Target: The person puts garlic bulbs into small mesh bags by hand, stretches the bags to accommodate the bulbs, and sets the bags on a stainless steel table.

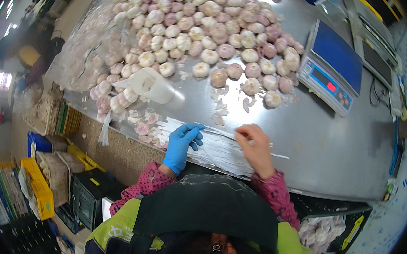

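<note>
My left hand [183, 145], in a blue glove, is over the left part of a layer of flat white strips [215, 152] at the table's near edge. Its fingers are bent, and I cannot tell whether they pinch a strip. Bare and slightly blurred, my right hand [255, 147] hovers over the right end of the strips with thumb and fingertips close together. Whether anything thin is between them is unclear. Beyond both hands a large heap of garlic bulbs [199, 26] covers the far part of the steel table [320, 150].
A white plastic cup [160, 91] lies tipped on its side near the heap. Clear plastic bags [89, 48] cover the left side. A digital scale [330, 66] stands at right. Below the table are a crate with bagged garlic [322, 232] and a yellow crate [37, 187].
</note>
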The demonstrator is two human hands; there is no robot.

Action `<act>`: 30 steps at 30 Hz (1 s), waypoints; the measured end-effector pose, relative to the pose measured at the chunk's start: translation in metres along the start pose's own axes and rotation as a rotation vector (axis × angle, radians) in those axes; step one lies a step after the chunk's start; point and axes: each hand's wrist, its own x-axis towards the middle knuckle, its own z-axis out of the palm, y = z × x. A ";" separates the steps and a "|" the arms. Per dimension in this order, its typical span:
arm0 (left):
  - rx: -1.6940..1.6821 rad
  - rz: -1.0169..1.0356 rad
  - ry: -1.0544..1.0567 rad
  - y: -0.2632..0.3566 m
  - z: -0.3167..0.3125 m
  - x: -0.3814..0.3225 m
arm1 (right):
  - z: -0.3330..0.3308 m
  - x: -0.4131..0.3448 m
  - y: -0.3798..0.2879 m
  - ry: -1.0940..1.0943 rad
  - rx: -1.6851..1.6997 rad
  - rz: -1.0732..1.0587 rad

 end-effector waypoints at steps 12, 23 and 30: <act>-0.068 -0.154 0.059 0.011 -0.007 -0.019 | 0.066 0.049 -0.011 -0.237 -0.348 -0.172; 0.032 0.052 -0.082 0.021 -0.005 0.001 | 0.053 0.060 -0.060 -0.162 -0.006 -0.315; 0.028 0.044 -0.066 0.031 -0.003 -0.005 | 0.054 0.065 -0.048 -0.220 0.209 -0.160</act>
